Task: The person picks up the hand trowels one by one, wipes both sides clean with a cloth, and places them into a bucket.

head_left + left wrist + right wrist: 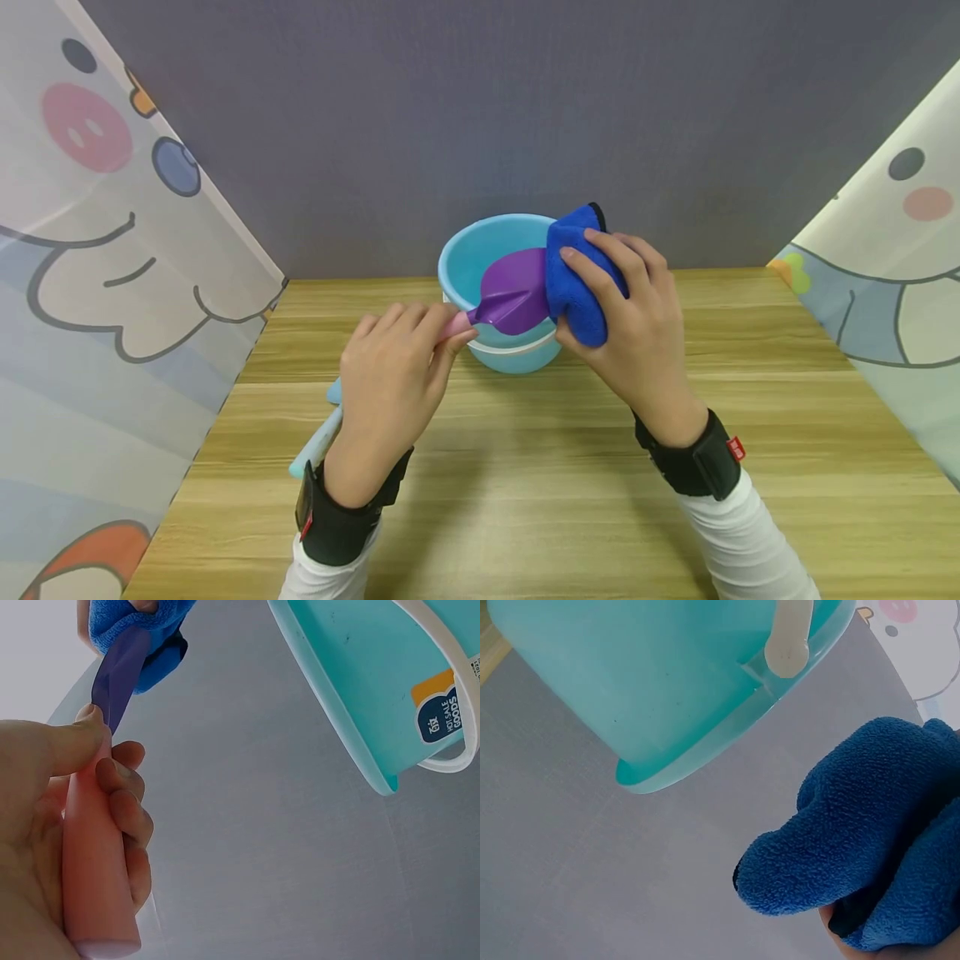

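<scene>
My left hand (393,375) grips the pink handle of a toy shovel (516,292), its fingers curled round it in the left wrist view. The shovel's purple blade points right, above a light blue bucket (480,237). In my right hand (637,317) is a bunched blue cloth (581,279) with a black edge, held against the far end of the blade and covering it. The right wrist view shows the cloth (855,825) folded over in the hand, beside the turquoise bucket (630,682). No shovel shows in that view.
Light blue handle-like pieces (317,442) lie on the wooden table (540,517), partly hidden under my left hand and wrist. The bucket has a white carrying handle (457,675) and a label (439,712). A grey wall (480,108) rises behind; cartoon-printed panels (150,275) flank both sides.
</scene>
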